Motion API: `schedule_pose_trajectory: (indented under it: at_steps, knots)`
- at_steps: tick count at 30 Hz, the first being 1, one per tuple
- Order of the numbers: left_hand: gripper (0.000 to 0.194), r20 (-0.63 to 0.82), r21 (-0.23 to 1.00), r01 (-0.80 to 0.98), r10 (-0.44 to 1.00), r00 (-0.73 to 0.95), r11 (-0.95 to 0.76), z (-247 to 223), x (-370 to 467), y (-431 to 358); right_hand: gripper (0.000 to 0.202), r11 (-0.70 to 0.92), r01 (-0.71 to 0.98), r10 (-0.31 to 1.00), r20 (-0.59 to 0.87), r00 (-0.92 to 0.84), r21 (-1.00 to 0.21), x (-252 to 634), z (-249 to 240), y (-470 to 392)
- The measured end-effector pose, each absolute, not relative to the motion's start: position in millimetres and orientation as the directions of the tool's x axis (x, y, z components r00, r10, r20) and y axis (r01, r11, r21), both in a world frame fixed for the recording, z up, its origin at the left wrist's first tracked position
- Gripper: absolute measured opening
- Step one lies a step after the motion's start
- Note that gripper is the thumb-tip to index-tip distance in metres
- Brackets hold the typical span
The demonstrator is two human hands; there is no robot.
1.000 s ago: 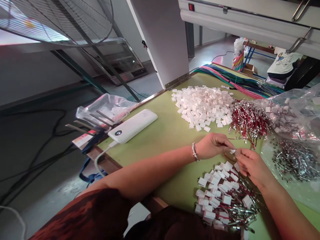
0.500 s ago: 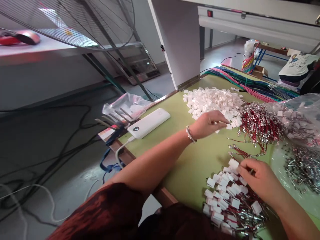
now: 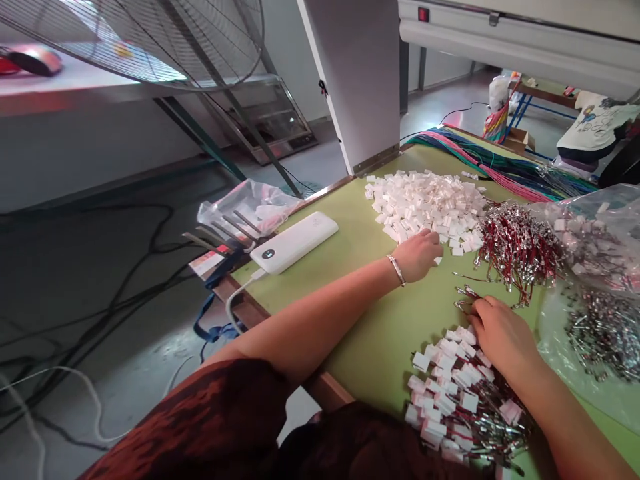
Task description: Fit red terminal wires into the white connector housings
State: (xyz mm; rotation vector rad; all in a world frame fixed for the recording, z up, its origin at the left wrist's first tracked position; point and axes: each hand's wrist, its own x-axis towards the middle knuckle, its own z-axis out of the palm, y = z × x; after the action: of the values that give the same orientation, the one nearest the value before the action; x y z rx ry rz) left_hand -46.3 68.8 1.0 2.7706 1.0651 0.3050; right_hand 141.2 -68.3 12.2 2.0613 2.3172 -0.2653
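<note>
My left hand (image 3: 419, 256) has its fingers curled together at the near edge of a heap of white plastic connector housings (image 3: 425, 200), with one white connector housing (image 3: 438, 261) at its fingertips. Lower right, my right hand (image 3: 501, 331) reaches palm down, fingers closed on a few short red wires with metal terminals (image 3: 466, 293); the fingertips are partly hidden. Beneath and left of that wrist lies a pile of white housings fitted with red wires (image 3: 445, 387). A bundle of loose red terminal wires (image 3: 523, 243) lies beyond the right hand.
A white power bank (image 3: 295, 242) with a cable sits at the table's left edge, beside a clear plastic bag (image 3: 250, 207). Bags of housings (image 3: 595, 243) and metal-ended parts (image 3: 607, 333) lie at right. Coloured cables (image 3: 490, 163) run along the back. A fan guard (image 3: 210, 40) stands left.
My right hand has let go of a white housing at the near pile and moved forward to the red wires. My left hand has drawn back slightly and its fingers have curled in.
</note>
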Motion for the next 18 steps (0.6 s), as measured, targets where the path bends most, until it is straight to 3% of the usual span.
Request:
schedule_pose_trajectory:
  at_steps: [3, 5, 7, 9, 11, 13, 18]
  knots:
    - [0.017, 0.174, 0.303, 0.614, 0.676, 0.716, -0.729, 8, -44, 63, 0.015, 0.095, 0.980, 0.993, -0.058, -0.106, -0.174, 147, 16, -70]
    - [0.018, 0.198, 0.486, 0.592, 0.741, 0.642, -0.643, 14, -41, 56, 0.016, 0.058, 0.950, 0.998, -0.012, -0.065, -0.308, 156, 21, -70]
    - [0.017, 0.133, 0.765, 0.462, 0.812, 0.568, -0.449, 17, -36, 49, 0.016, 0.007, 0.880, 1.000, -0.017, -0.018, -0.475, 164, 27, -70]
    - [0.015, -0.019, 0.970, 0.209, 0.814, 0.580, -0.127, 16, -29, 41, 0.017, -0.036, 0.784, 0.999, -0.030, 0.023, -0.620, 168, 32, -71]
    - [0.012, -0.144, 0.979, -0.020, 0.753, 0.643, 0.204, 12, -22, 32, 0.018, -0.059, 0.697, 0.998, -0.031, 0.052, -0.714, 168, 36, -73]
    - [0.016, -0.199, 0.906, -0.150, 0.710, 0.676, 0.397, 8, -16, 26, 0.020, -0.076, 0.635, 0.997, -0.048, 0.062, -0.769, 164, 39, -75]
    - [0.027, -0.216, 0.823, -0.233, 0.665, 0.715, 0.517, 2, -12, 19, 0.028, -0.161, 0.520, 0.982, -0.191, -0.005, -0.839, 156, 41, -78]
